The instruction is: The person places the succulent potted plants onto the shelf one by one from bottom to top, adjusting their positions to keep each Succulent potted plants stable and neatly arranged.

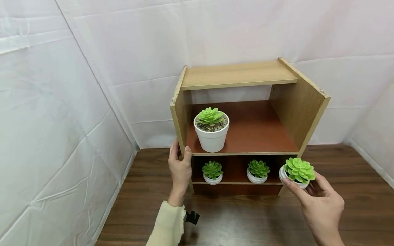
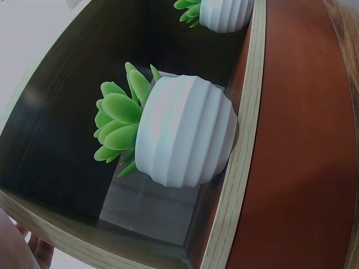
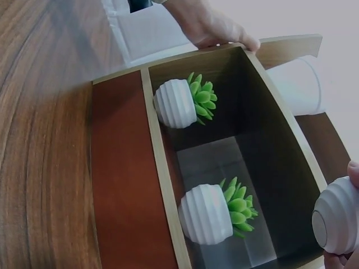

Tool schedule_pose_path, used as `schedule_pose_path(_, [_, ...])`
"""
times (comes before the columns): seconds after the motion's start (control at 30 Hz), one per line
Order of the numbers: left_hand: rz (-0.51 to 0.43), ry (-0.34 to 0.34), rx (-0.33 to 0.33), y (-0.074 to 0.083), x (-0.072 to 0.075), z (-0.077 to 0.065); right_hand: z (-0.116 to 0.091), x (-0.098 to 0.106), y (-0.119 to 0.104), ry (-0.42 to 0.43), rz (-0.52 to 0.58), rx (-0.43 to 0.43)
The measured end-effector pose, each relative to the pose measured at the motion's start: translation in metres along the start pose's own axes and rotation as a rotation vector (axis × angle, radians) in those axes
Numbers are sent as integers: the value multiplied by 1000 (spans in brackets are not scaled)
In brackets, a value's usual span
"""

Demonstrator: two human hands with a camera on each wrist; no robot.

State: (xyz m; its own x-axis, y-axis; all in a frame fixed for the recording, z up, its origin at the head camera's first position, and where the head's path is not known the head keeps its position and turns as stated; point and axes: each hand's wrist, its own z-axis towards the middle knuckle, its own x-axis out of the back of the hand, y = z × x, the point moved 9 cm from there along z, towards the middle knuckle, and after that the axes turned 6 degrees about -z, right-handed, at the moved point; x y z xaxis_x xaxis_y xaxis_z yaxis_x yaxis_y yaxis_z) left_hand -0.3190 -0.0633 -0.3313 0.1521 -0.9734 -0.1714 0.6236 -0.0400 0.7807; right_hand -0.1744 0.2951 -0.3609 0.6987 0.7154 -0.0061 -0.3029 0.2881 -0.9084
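Observation:
My right hand (image 1: 323, 205) holds a small potted succulent (image 1: 299, 169) in a ribbed white pot, thumb on the near side and fingers behind it. The pot is in front of the lower right of the wooden shelf unit (image 1: 240, 77). In the right wrist view this pot (image 3: 339, 216) shows at the right edge, its base facing the camera. My left hand (image 1: 180, 169) grips the unit's left side panel (image 1: 178, 109), thumb at the front edge and fingers round the outside. Two matching succulents, a left one (image 1: 212, 172) and a right one (image 1: 258, 171), stand on the lower shelf.
A larger succulent in a smooth white pot (image 1: 212, 135) stands at the left of the reddish-brown upper shelf (image 1: 255, 126). The unit rests on a dark wooden table (image 1: 240, 218). White cloth (image 1: 129, 51) hangs behind and to the left.

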Motion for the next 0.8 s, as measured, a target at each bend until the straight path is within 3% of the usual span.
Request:
schedule_pose_path(0.23, [-9, 12, -24, -32, 3, 1, 3, 3, -6, 27, -150, 14])
schedule_pose_path(0.57, [-11, 25, -57, -33, 4, 0, 4, 4, -9, 29, -115, 6])
schedule_pose_path(0.8, [-19, 26, -37, -34, 4, 0, 4, 3, -12, 43, -56, 23])
